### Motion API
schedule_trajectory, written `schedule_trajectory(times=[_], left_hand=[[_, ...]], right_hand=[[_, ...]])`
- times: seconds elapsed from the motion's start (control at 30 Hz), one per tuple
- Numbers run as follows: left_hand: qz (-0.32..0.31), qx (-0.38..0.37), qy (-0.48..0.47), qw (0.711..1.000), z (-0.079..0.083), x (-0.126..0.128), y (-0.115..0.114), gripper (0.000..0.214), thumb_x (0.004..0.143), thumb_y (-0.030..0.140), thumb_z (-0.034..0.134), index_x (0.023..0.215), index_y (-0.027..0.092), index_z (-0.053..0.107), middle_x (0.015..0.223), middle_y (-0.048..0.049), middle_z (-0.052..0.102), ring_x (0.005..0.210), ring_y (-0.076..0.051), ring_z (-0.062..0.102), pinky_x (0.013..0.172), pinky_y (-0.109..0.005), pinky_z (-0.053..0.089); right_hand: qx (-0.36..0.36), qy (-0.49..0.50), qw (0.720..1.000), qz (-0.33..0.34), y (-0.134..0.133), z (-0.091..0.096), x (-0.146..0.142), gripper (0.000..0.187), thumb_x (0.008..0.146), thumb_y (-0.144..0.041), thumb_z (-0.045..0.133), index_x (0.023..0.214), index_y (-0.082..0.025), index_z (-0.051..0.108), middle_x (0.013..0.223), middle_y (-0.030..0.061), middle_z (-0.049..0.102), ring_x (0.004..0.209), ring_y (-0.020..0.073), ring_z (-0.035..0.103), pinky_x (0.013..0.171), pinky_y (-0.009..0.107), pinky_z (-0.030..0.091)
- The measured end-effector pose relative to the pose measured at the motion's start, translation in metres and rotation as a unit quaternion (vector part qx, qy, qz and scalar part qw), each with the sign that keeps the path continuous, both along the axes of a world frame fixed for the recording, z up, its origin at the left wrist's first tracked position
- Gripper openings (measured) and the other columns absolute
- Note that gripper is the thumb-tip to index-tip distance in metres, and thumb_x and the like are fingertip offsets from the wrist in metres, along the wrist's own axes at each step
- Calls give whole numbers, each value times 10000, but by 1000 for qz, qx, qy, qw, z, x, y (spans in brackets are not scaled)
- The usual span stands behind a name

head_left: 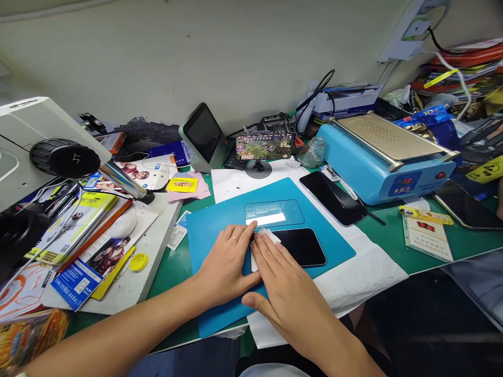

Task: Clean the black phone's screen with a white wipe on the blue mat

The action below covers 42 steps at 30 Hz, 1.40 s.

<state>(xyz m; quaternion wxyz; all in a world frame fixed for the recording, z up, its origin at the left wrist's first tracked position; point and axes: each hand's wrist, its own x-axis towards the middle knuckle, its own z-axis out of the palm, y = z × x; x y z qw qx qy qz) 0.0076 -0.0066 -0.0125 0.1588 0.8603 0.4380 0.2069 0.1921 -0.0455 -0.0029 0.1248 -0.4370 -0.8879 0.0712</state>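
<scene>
A black phone lies face up on a blue work mat. My right hand lies flat over the phone's left end, fingers stretched out and pressing a small white wipe onto the glass. My left hand, a ring on one finger, rests flat on the mat against the phone's left edge, fingers extended. A clear film lies on the mat just behind the phone.
A second black phone lies right of the mat beside a blue heating machine. A phone on a stand shows a game. A glass jar, a microscope arm, packaging piles and white paper surround the mat.
</scene>
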Motion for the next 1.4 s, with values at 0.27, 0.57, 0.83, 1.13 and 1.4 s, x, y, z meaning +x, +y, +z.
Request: schedule_trajectory(times=[0.27, 0.57, 0.83, 1.13, 1.4], left_hand=[[4, -21, 22, 1000, 5, -1, 0, 867, 928, 539, 661, 1583, 221, 191, 1402, -136, 532, 1249, -346, 485, 1026, -539, 467], [4, -23, 18, 1000, 6, -1, 1, 859, 924, 532, 668, 1581, 235, 200, 1395, -136, 542, 1243, -353, 501, 1023, -549, 473], [3, -16, 0, 1000, 1, -1, 1, 955, 891, 562, 703, 1590, 231, 143, 1374, -153, 548, 1210, -354, 514, 1008, -548, 472], [3, -4, 4, 1000, 4, -1, 2, 960, 829, 449, 740, 1565, 139, 207, 1283, -161, 567, 1158, -344, 521, 991, -513, 484], [2, -1, -3, 1000, 3, -2, 3, 1060, 791, 552, 782, 1572, 137, 198, 1295, -168, 570, 1148, -346, 527, 987, -502, 475]], right_hand=[[109, -58, 990, -67, -11, -15, 63, 747, 1037, -557, 341, 1561, -24, 341, 1614, 204, 366, 1488, 320, 383, 1123, 516, 472], [118, -64, 988, -80, -37, -16, 58, 822, 1017, -599, 355, 1588, -15, 265, 1620, 217, 352, 1508, 334, 341, 1087, 504, 501], [4, -18, 1000, -4, -3, -5, 18, 804, 994, -605, 437, 1553, -30, 372, 1629, 202, 330, 1518, 335, 315, 1160, 515, 438], [9, 5, 999, 40, -5, -3, 6, 777, 1001, -582, 450, 1552, -39, 380, 1593, 197, 400, 1484, 320, 389, 1177, 494, 424], [44, -22, 999, 14, -3, -4, 0, 756, 1017, -584, 403, 1503, -8, 449, 1565, 214, 433, 1445, 336, 447, 1145, 502, 456]])
